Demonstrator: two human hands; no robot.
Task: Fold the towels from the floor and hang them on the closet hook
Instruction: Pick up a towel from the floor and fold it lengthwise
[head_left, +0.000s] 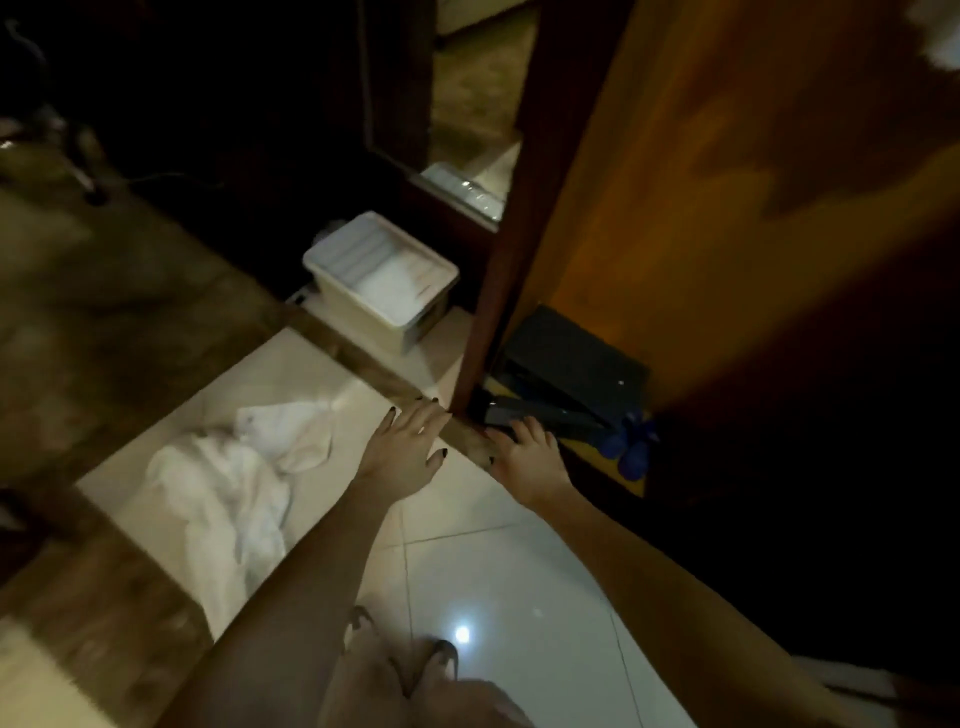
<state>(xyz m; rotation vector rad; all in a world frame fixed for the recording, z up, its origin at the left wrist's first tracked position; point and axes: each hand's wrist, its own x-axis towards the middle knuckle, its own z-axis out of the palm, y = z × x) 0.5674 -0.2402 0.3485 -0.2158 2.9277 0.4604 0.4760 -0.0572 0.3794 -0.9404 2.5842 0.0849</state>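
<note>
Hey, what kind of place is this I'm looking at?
Probably a bedroom or hotel room, right beside a closet: a tall wooden closet door, a glossy tiled floor with white towels lying on it, and a white plastic bin.

Towels (223, 483) lie heaped on the floor (509, 582), left of centre in the frame. Beyond them, at upper centre, a storage bin (379, 275) stands on the floor. A mirror (467, 104) rises behind and above the bin. The closet (727, 208) occupies the right half of the frame. On its base, at centre right, lies a flat box (576, 364), with two small rounded objects (631, 447) just right of it. The left hand (410, 447) is at frame centre, right of the towels and apart from them. The right hand (519, 452) is just beside it, at the closet's lower edge. Feet (374, 654) stand at bottom centre.
</note>
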